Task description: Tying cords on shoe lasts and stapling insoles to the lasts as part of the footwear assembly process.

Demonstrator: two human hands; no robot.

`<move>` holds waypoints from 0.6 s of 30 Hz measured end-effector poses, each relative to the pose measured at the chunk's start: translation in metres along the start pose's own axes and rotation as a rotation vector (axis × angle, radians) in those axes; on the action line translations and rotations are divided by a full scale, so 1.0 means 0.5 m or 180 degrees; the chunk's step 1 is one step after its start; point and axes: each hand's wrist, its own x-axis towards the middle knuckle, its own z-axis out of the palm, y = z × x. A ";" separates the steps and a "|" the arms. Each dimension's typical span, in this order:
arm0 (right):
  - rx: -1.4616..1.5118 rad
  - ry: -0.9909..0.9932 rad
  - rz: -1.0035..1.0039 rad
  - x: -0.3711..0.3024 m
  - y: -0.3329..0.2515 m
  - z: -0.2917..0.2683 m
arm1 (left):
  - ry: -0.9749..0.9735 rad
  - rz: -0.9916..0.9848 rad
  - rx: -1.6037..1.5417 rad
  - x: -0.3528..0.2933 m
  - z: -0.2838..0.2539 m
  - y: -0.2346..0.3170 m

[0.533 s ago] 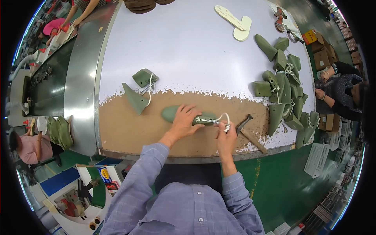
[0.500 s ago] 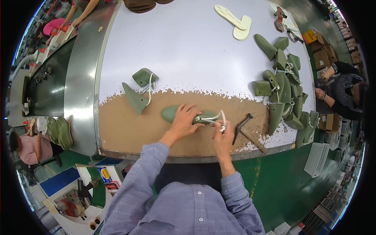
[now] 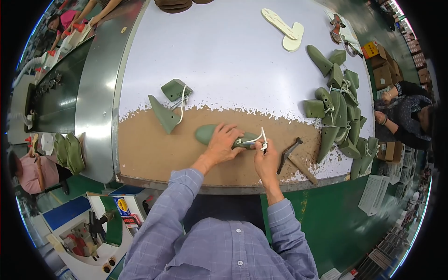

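Note:
A green shoe last [image 3: 204, 134] lies on its side on the brown worn part of the tabletop, its toe to the left. My left hand [image 3: 223, 144] is closed over its middle and holds it down. At the heel end on the right, my right hand [image 3: 267, 162] is closed on a white cord [image 3: 252, 140], which stretches along the last and rises in a bent end above the fingers. What else that hand may grip is hidden. Just right of it lies a hammer [image 3: 302, 168] with a dark curved head and a wooden handle.
Two more green lasts [image 3: 164, 116] tied with cord lie at left. A heap of lasts [image 3: 343, 107] covers the right edge. Cream insoles [image 3: 292, 37] lie farther back. A metal-edged counter [image 3: 100, 102] stands at left; a co-worker [image 3: 410, 112] sits beyond the right edge.
The right hand's fingers have closed in at the heel end, and the cord loop above them has become a narrower bend. The left hand stays on the last. The whole view has shifted slightly.

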 end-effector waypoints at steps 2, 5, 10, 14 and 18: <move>0.0181 0.0059 0.0343 0.002 -0.012 0.003 | 0.0039 -0.0019 -0.0032 -0.002 0.001 0.003; -0.0150 0.0112 0.0407 0.001 -0.021 0.014 | 0.0036 -0.0024 -0.0068 0.002 -0.002 0.004; 0.3319 0.0697 0.0971 0.014 0.013 -0.024 | 0.0090 -0.0007 -0.0080 0.000 -0.003 0.003; 0.2606 0.0753 0.1291 0.026 -0.002 -0.024 | 0.0106 -0.0043 -0.0161 0.002 0.002 0.003; 0.3550 0.0724 0.1152 0.038 -0.003 0.001 | 0.0039 -0.0094 -0.0107 -0.001 -0.001 0.002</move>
